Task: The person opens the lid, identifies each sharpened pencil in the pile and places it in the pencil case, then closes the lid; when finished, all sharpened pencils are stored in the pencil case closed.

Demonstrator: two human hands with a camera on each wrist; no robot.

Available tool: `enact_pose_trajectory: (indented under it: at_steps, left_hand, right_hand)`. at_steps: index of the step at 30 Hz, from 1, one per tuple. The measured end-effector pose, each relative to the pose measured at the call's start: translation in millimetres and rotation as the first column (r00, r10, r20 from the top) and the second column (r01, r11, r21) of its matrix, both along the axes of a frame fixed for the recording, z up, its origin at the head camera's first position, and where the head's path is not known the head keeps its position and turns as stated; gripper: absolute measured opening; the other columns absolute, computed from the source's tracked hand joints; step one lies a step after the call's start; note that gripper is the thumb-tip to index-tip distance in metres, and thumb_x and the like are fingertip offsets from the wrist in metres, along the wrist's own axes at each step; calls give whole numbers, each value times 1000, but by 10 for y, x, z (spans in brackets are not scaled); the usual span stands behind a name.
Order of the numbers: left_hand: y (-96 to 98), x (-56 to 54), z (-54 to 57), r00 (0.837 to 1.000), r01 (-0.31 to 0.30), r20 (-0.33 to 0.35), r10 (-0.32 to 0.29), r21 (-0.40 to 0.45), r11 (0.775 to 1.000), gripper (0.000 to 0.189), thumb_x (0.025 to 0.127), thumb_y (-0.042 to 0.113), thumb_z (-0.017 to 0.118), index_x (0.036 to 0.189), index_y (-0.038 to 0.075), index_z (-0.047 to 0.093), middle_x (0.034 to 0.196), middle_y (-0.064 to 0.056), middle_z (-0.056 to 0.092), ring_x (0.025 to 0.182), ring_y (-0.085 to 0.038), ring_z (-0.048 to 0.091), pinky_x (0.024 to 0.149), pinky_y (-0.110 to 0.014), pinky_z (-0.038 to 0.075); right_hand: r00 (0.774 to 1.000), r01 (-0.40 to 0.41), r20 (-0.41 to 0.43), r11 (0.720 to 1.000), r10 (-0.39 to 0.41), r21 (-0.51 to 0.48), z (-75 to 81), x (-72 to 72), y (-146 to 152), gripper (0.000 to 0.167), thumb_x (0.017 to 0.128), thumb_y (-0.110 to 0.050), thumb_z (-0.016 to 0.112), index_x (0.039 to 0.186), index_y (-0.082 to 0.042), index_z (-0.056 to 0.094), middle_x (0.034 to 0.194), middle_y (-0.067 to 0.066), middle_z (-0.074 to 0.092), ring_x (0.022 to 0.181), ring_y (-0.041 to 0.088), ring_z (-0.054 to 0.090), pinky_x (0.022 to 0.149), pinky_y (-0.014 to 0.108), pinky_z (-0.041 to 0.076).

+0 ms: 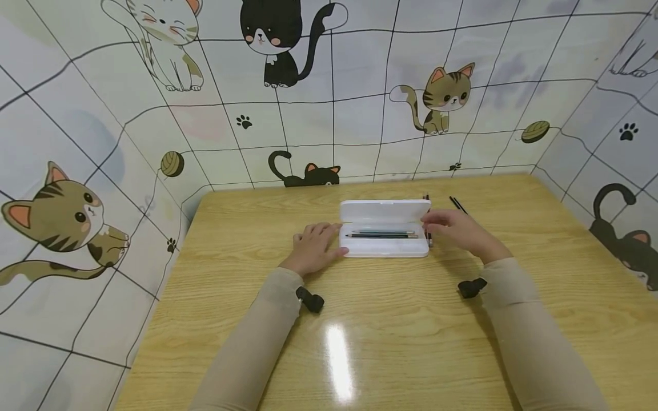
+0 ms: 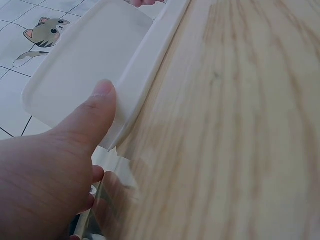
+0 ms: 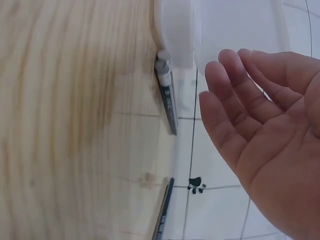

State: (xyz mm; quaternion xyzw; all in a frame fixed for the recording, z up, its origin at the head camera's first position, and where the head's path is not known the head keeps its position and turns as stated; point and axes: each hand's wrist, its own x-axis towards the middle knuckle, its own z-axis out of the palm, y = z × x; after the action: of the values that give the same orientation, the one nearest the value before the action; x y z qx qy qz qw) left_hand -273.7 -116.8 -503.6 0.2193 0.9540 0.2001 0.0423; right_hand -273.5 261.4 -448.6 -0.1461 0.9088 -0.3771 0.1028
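A white plastic pencil case (image 1: 385, 249) lies with its lid (image 1: 382, 210) raised at the back. Inside it are a few pencils (image 1: 382, 235), lying lengthwise. My left hand (image 1: 315, 246) rests at the case's left end, its thumb against the front corner and its fingers reaching toward the hinge side. In the left wrist view that thumb (image 2: 95, 112) overlaps the white wall. At the right end, my right hand (image 1: 457, 228) has its fingertips right by the lid's edge. The right wrist view shows those fingers (image 3: 227, 90) gently bent, with nothing gripped.
Dark pencils (image 3: 167, 100) lie on the wooden table (image 1: 401, 342) close along the case's right end, partly hidden by the right hand in the head view. More dark pencils (image 1: 456, 203) lie farther right and back. A cat-patterned wall (image 1: 360, 125) stands behind the table.
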Motion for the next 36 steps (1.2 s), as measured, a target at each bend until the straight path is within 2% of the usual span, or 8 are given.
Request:
enact_pose_trajectory:
  at_steps: [6,10,16,20,23,27,32,36]
  left_hand:
    - [18,3,7,1000,-3,16,3,-6,1000,75,96,70,48,160,36,28,160,2,33,144,-27,27,102,-54,26]
    - [33,-3,11,1000,-4,12,4,-10,1000,75,96,70,48,160,36,28,160,2,33,143,-27,27,101,-54,26]
    - [36,-15,-4,1000,-3,5,3,-12,1000,76,96,71,47,160,37,27,160,4,33,142,-26,28,101,-52,26]
    - [22,-18,-11,1000,-4,7,4,-12,1000,76,96,72,46,160,38,27,160,4,33,143,-26,27,100,-52,26]
    - [5,-19,-12,1000,-3,12,3,-5,1000,76,96,72,47,160,37,26,160,3,33,143,-27,27,100,-53,26]
    - [-5,-24,-14,1000,-2,7,2,0,1000,76,96,71,47,161,36,27,160,3,34,143,-27,27,100,-53,25]
    - [-6,-18,-20,1000,-5,9,5,4,1000,76,96,71,48,160,35,29,160,2,34,144,-28,27,101,-54,25]
    - [6,-21,-38,1000,-8,1,8,-1,1000,76,95,72,48,160,37,28,160,2,34,143,-28,28,101,-54,26]
  right_hand:
    - [988,77,139,991,-61,-111,-46,-5,178,46,107,-26,55,144,2,52,141,26,55,129,41,52,107,59,37]
    - [973,159,187,981,-137,-107,-71,-28,260,54,109,-29,50,151,4,41,142,29,53,126,44,54,107,58,39]
    - [964,220,153,976,-217,-3,-86,-100,290,58,108,-30,49,153,5,37,142,31,50,120,42,56,100,54,45]
    - [971,206,104,973,-217,107,-112,-186,265,55,107,-24,49,151,8,40,139,31,52,102,33,62,90,48,50]
    - [978,182,77,970,-196,164,-137,-251,221,54,107,-24,50,149,9,42,133,31,55,93,30,60,86,46,48]
    - [985,154,42,968,-165,196,-160,-324,159,53,106,-24,52,145,11,46,131,33,56,100,37,60,89,52,47]
    - [985,149,54,966,-164,211,-185,-389,97,56,107,-29,52,145,11,45,142,34,48,124,48,52,101,60,42]
    - [988,137,33,956,-151,261,-181,-409,50,58,106,-31,55,145,11,45,144,34,47,128,50,49,104,62,39]
